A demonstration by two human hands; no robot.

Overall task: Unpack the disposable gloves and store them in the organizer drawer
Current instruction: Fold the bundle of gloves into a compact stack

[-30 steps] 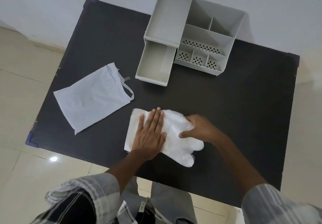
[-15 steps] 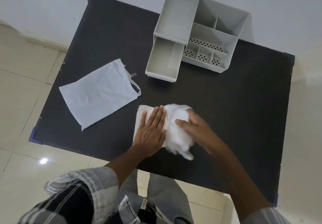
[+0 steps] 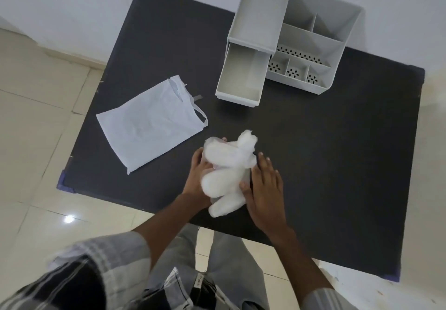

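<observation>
Low in mid-frame, the left hand (image 3: 198,177) and right hand (image 3: 264,189) clasp the bunched gloves (image 3: 226,172) between them, already out of the bag (image 3: 149,122), not yet in the open drawer (image 3: 239,96).

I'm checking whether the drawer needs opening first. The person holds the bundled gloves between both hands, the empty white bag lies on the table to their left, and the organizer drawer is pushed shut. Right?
Not quite: the head view shows the organizer drawer pulled out and empty, not shut. The rest stands: the left hand and right hand hold the bundled gloves between them, and the white bag lies on the table to their left.
</observation>
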